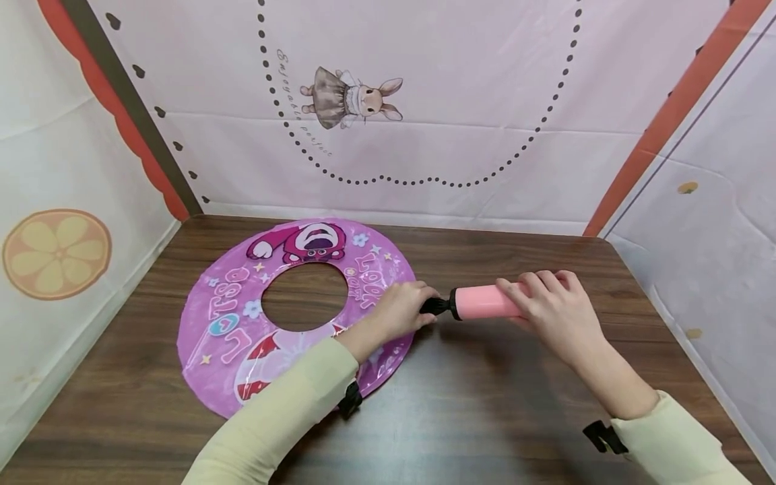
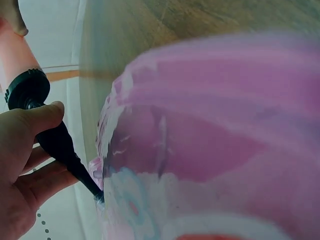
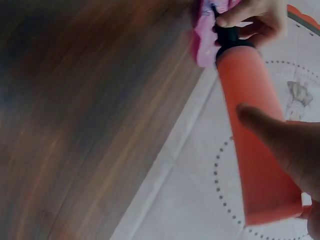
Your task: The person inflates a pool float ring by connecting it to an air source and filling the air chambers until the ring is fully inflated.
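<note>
A purple printed swim ring [image 1: 200, 316], partly puffed up, lies on the table left of centre. Its far side carries a cartoon bear. My left hand [image 1: 400, 308] pinches the black nozzle [image 2: 57, 142] of a pink hand pump [image 1: 481, 302] at the ring's right edge. In the left wrist view the nozzle's tip meets a clear valve [image 2: 99, 201] on the ring; how deep it sits cannot be seen. My right hand [image 1: 554, 313] grips the pink barrel near its far end, thumb along the side in the right wrist view. The pump's handle is hidden.
Dark wood-grain table [image 1: 461, 417] lies under everything. Pale printed cloth stands behind it, with a rabbit picture [image 1: 345, 98], and more cloth hangs at both sides. Black straps [image 1: 605, 438] show at the cuffs of the light sleeves.
</note>
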### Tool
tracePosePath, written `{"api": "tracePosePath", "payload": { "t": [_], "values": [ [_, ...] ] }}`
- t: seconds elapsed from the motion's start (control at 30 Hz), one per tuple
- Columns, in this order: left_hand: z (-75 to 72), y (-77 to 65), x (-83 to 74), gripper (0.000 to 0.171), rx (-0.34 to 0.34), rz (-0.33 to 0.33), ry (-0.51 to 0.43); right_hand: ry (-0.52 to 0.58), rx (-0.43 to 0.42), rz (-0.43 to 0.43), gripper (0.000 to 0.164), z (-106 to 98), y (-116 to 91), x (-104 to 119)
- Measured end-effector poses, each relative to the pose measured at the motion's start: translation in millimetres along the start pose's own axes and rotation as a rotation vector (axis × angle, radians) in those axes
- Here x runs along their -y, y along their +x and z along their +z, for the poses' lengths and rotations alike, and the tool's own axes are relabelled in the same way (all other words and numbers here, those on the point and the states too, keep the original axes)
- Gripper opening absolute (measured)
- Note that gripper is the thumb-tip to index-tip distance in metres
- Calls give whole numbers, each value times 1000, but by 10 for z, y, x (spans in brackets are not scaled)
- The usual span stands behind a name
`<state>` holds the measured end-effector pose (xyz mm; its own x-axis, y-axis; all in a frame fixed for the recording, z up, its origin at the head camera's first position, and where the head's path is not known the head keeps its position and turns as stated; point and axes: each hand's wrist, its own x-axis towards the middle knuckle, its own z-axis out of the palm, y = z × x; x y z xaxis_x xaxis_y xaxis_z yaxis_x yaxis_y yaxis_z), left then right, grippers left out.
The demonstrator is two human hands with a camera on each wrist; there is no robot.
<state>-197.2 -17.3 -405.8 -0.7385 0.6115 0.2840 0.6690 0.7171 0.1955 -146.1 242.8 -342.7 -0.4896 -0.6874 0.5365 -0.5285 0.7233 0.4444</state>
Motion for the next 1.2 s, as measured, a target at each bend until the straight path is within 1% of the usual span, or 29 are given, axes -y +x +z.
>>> {"api": "tracePosePath", "payload": {
  "t": [0.1,0.23,0.37,0.47,0.53,0.63,0.77,0.8,0.87,0.97,1.03,1.13,1.2],
  "values": [
    [2,14,7,36,24,-27,-23,39,-8,9,47,-31,-76,-91],
    [0,14,12,39,48,-47,-31,74,6,25,49,-139,-186,-273],
    [-3,5,9,39,52,-56,-39,107,44,76,64,-313,-312,-508],
    [4,6,1,39,56,-56,-35,99,55,120,68,-449,-421,-691],
    [11,9,-9,38,55,-50,-19,82,61,130,71,-494,-465,-759],
    [22,22,-31,38,48,-32,10,87,81,101,71,-456,-433,-711],
    [37,50,-69,38,30,-1,42,83,103,7,51,-269,-233,-474],
    [42,57,-76,38,24,3,48,72,106,-13,48,-221,-178,-414],
    [47,65,-85,38,13,6,57,41,104,-41,52,-131,-92,-310],
    [54,70,-83,37,-2,10,71,18,103,-41,60,-29,-35,-183],
    [53,69,-81,36,0,6,70,19,105,-37,61,22,-42,-128],
    [47,69,-63,36,10,-8,45,39,103,-19,61,46,-69,-97],
    [39,62,-48,36,24,-26,21,60,101,-1,62,25,-89,-118]
  ]
}}
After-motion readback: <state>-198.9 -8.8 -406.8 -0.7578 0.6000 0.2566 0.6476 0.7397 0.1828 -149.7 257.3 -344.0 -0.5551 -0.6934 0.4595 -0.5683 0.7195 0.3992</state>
